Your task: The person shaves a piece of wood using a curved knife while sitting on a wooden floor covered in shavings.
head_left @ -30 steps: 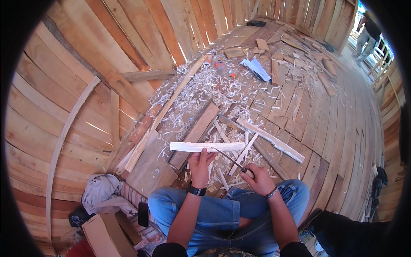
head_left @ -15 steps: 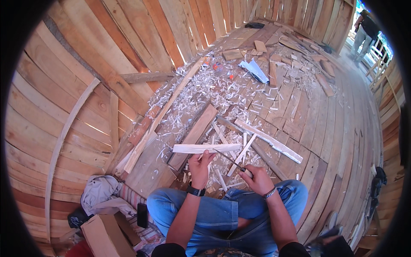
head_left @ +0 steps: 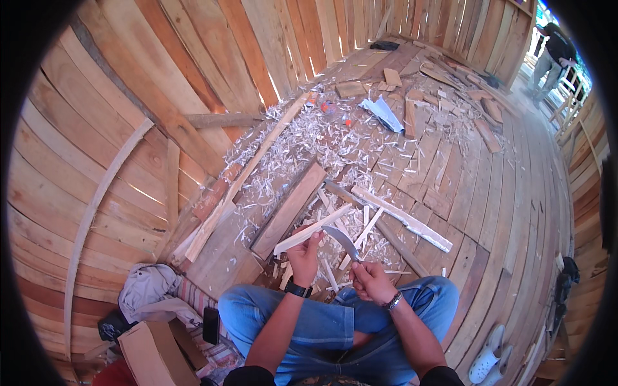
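Underfoot: plank floor (head_left: 496, 206), boards bending with the lens; pale curled shavings (head_left: 277, 157) thickest along the left wall and around the work spot.
Walls: upright rough planks (head_left: 235, 45) at the far side, daylight through the gaps; a curved pale batten (head_left: 90, 225) against the left wall.
Doorway: upper right, bright outside; another person (head_left: 557, 51) stands there.
Left hand (head_left: 305, 257): closed, thumb over fingers, pinching a pale wood strip (head_left: 313, 229) that slants up and to the right, above the litter in front of the crossed legs.
Right hand (head_left: 372, 282): fist wrapped round the handle of a knife (head_left: 341, 240); blade points at the strip, contact uncertain.
Just ahead: reddish timber block (head_left: 290, 212) on the floor, left; whitish stick (head_left: 405, 219), right.
Far floor: offcuts, one blue-white sheet (head_left: 383, 114).
Lower left: striped cloth (head_left: 225, 355), grey garment (head_left: 148, 289), open cardboard box (head_left: 151, 354), dark phone (head_left: 211, 325).
Lower right: pale clogs (head_left: 486, 357) on the boards.
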Tool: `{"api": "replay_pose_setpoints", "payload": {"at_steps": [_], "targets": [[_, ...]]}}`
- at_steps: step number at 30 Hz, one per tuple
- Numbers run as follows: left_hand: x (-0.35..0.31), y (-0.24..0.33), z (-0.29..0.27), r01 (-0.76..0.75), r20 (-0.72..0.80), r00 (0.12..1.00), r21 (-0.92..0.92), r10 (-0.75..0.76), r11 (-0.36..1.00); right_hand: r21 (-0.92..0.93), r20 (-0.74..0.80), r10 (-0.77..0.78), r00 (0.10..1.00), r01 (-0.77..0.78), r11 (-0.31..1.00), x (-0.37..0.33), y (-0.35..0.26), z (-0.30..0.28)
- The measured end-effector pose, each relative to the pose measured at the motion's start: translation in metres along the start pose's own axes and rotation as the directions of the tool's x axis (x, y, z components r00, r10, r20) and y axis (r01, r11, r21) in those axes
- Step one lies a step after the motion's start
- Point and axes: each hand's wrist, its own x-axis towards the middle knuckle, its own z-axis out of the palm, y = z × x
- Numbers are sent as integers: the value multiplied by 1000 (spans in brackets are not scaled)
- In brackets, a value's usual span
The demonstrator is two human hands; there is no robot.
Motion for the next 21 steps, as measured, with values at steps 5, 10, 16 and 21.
{"api": "replay_pose_setpoints", "payload": {"at_steps": [5, 10, 16, 21], "targets": [[4, 9, 7, -58, 135, 990, 94, 45, 994, 298, 87, 34, 996, -58, 953, -2, -1, 1], [13, 28, -10, 337, 356, 895, -144, -269, 930, -541, -101, -469, 878, 347, 766, 2, -1, -17], [17, 44, -24, 556, 594, 739, -269, -319, 786, -712, -26, -563, 826, 380, 591, -20, -33, -17], [19, 51, -20, 590, 641, 693, -239, -331, 771, -700, -50, -563, 825, 373, 609, -22, -32, -19]]}}
